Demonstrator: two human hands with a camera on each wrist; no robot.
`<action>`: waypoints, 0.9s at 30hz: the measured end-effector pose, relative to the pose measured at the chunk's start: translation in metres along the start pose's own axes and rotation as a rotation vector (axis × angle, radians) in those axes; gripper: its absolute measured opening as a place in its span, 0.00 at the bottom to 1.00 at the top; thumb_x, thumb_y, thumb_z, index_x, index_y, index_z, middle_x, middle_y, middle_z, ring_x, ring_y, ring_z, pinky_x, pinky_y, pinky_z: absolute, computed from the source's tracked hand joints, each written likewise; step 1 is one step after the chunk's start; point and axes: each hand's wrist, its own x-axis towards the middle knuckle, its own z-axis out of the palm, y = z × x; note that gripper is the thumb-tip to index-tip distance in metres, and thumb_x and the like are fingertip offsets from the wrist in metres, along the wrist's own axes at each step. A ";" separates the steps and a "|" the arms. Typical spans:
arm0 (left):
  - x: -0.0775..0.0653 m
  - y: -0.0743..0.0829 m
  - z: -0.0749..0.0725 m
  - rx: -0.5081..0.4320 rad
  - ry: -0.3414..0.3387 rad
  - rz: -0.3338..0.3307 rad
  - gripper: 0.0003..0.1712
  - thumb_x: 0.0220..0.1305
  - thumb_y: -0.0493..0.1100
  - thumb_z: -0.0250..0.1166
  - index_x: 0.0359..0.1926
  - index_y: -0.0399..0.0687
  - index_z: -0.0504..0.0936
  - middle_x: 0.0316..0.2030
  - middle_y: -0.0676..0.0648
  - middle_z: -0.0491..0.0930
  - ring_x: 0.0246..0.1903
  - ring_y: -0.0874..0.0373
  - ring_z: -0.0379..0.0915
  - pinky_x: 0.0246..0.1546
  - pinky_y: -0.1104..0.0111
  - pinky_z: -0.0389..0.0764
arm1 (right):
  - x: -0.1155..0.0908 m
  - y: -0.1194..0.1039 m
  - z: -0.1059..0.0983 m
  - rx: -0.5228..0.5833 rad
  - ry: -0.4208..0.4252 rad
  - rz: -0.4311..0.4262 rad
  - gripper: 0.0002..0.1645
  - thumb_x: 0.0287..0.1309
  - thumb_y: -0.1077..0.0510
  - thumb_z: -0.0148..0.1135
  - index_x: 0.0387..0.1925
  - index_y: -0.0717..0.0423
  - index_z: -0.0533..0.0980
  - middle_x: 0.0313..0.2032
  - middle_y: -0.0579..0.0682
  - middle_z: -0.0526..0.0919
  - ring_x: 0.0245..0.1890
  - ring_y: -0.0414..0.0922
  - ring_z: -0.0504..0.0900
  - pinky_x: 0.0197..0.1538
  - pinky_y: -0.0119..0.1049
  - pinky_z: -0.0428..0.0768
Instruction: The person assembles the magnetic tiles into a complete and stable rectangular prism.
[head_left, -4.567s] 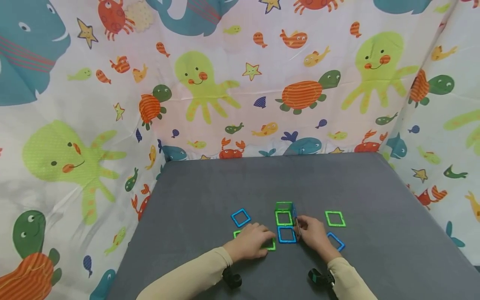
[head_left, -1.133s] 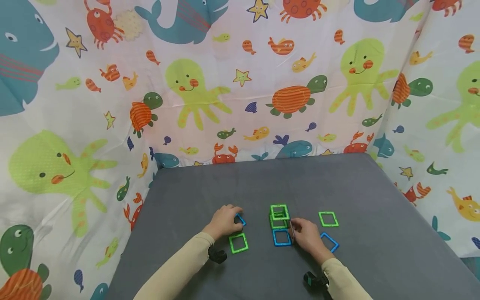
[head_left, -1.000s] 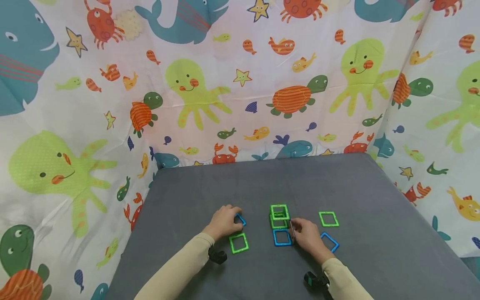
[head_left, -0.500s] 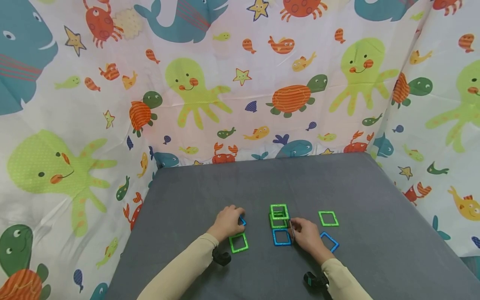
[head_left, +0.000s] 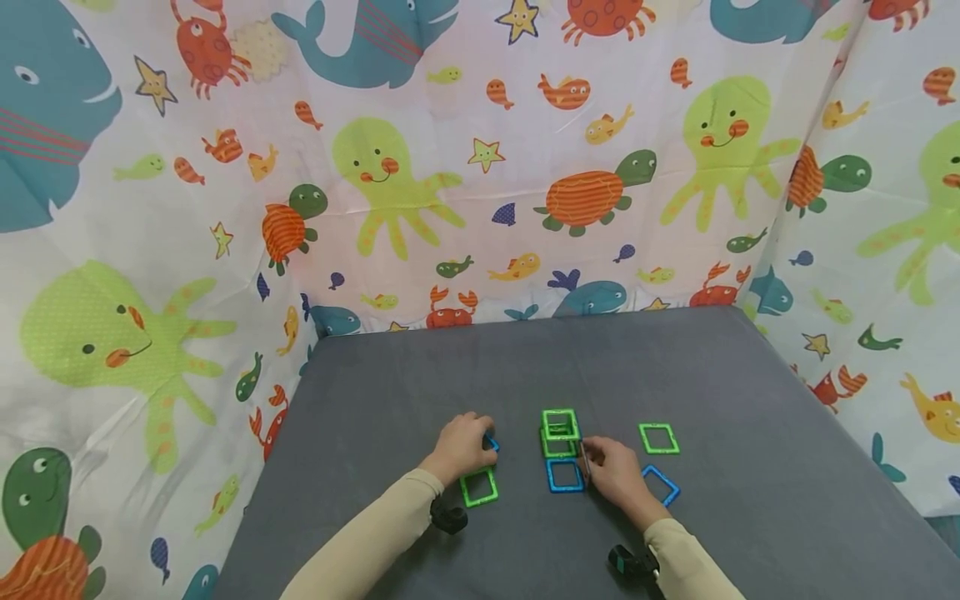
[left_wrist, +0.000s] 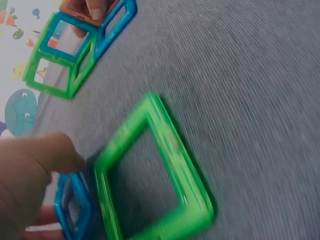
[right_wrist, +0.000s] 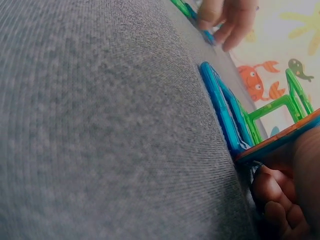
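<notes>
Left hand: we see it pinching a blue square tile between the thumb and the fingers; we cannot tell whether the tile touches the table.
Right hand: we find it gripping an orange tile that stands on edge.
Flat blue tile: we see this one on the table, the orange tile upright along its right side.
Green frames: behind the flat blue tile we see a small built-up group of green tiles, with some blue at its right side.
Loose tile on the left: we spot a green square lying just beside the left hand.
Loose tiles on the right: we count a green one and, nearer the right wrist, a blue one partly hidden by it.
Table: we look down on a dark grey surface.
Backdrop: around it we see white cloth printed with sea animals.
</notes>
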 end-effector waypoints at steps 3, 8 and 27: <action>0.004 0.008 0.003 -0.069 0.031 0.042 0.23 0.59 0.47 0.68 0.56 0.50 0.85 0.44 0.47 0.82 0.35 0.58 0.73 0.35 0.66 0.76 | -0.001 0.001 0.001 0.002 0.005 0.003 0.16 0.59 0.61 0.68 0.48 0.64 0.84 0.32 0.50 0.87 0.32 0.44 0.82 0.39 0.42 0.81; 0.012 0.025 0.004 -0.197 0.073 0.127 0.23 0.62 0.47 0.66 0.58 0.49 0.84 0.48 0.47 0.79 0.39 0.58 0.74 0.40 0.66 0.78 | -0.002 0.002 0.002 0.009 0.034 -0.013 0.15 0.58 0.61 0.69 0.47 0.64 0.84 0.31 0.50 0.86 0.31 0.43 0.82 0.37 0.40 0.80; 0.014 0.043 0.036 -0.344 0.263 0.231 0.18 0.59 0.43 0.73 0.51 0.51 0.83 0.48 0.50 0.76 0.38 0.56 0.75 0.38 0.73 0.76 | -0.001 0.001 0.002 0.008 0.026 0.014 0.15 0.58 0.63 0.69 0.48 0.64 0.85 0.32 0.50 0.85 0.31 0.41 0.79 0.37 0.39 0.79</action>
